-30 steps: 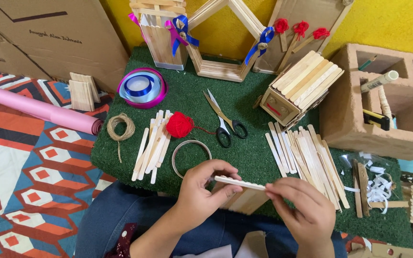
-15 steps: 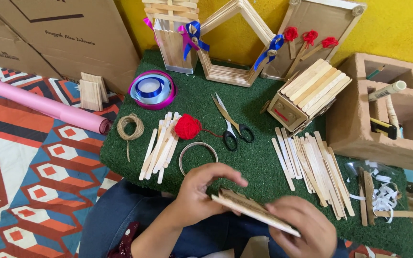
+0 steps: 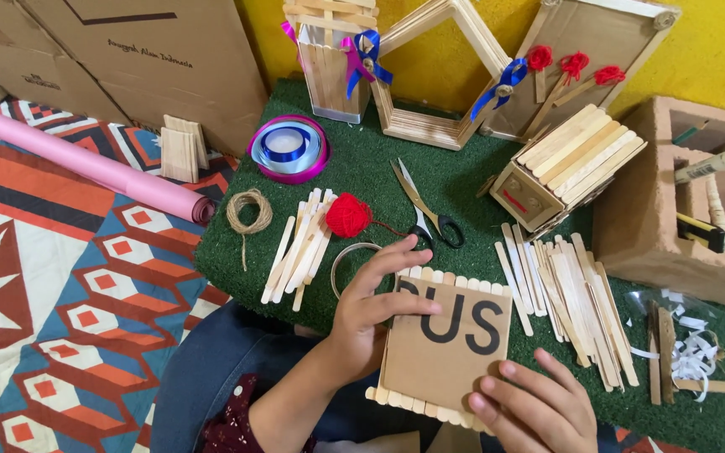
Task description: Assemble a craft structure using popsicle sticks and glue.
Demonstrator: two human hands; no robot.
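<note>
Open room: bare green mat (image 3: pixel 455 180) between scissors (image 3: pixel 426 211) and stick box (image 3: pixel 568 168)
Blocked left: loose sticks (image 3: pixel 299 247), red yarn ball (image 3: pixel 349 215)
Blocked right: stick pile (image 3: pixel 564 289)

Matt brown cardboard (image 3: pixel 449 348) backs a panel of pale wooden sticks (image 3: pixel 417 401) (rough green turf mat (image 3: pixel 379 168) below).

Scissors (image 3: pixel 426 214), red yarn ball (image 3: pixel 348 215), pink roll (image 3: pixel 98 169).

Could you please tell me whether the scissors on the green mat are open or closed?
Open: the scissors lie flat on the green mat, blades slightly apart toward the far side, black handles beside the left hand.
</note>
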